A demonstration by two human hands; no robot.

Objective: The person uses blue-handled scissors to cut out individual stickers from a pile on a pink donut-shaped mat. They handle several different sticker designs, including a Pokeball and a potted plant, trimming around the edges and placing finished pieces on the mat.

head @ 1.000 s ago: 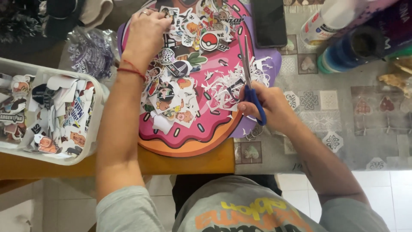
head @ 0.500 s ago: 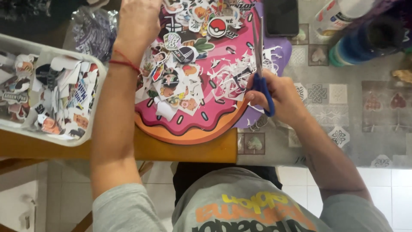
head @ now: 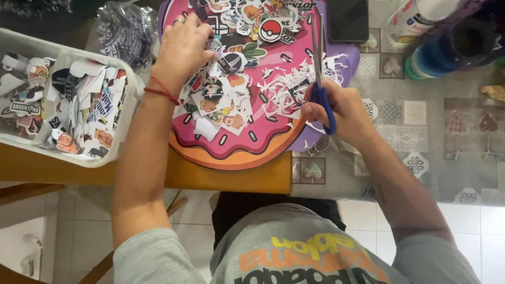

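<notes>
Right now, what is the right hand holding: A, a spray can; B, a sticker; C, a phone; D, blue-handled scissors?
D: the right hand grips the blue-handled scissors, blades pointing away over the paper scraps, while the left hand rests on the stickers.

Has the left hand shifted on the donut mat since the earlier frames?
Cannot tell: the camera itself moved. The left hand rests on the cut-outs near the donut mat's far left edge, about as before.

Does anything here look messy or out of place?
Only the white paper scraps strewn loose over the doughnut-shaped mat beside the scissors in the right hand. Nothing looks damaged or spilled otherwise.
</notes>
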